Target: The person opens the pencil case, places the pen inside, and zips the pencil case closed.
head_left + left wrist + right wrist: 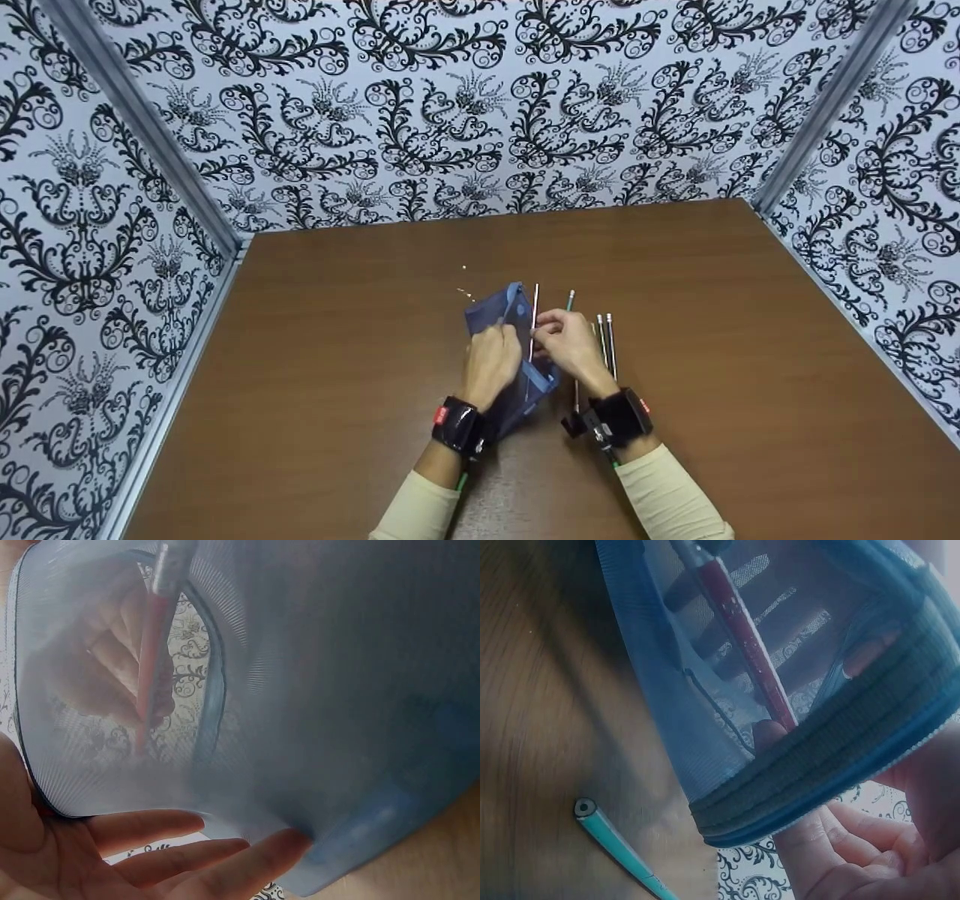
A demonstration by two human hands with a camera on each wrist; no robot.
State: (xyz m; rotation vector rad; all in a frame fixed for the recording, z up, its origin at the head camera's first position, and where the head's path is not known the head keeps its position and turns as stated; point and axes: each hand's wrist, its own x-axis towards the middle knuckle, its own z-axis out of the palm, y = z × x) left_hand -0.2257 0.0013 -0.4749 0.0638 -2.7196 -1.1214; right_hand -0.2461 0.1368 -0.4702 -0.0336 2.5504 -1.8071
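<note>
1. Here's the left hand, fingers curled on the translucent blue mesh pouch with its zip edging, holding it up at a tilt above the brown wooden table.
2. Over to the right hand: fingertips in a narrow pinch on a slim red pencil at the pouch's mouth.
3. The red pencil is part-way in, its metal-collared end showing through the mesh, so I'd call this one half done.
4. Left to do, by my reading: the teal pencil and at least two dark pencils with pale tips, all lying outside, just beside the right hand.
5. Anything else packed inside? Can't tell through that mesh.
</note>
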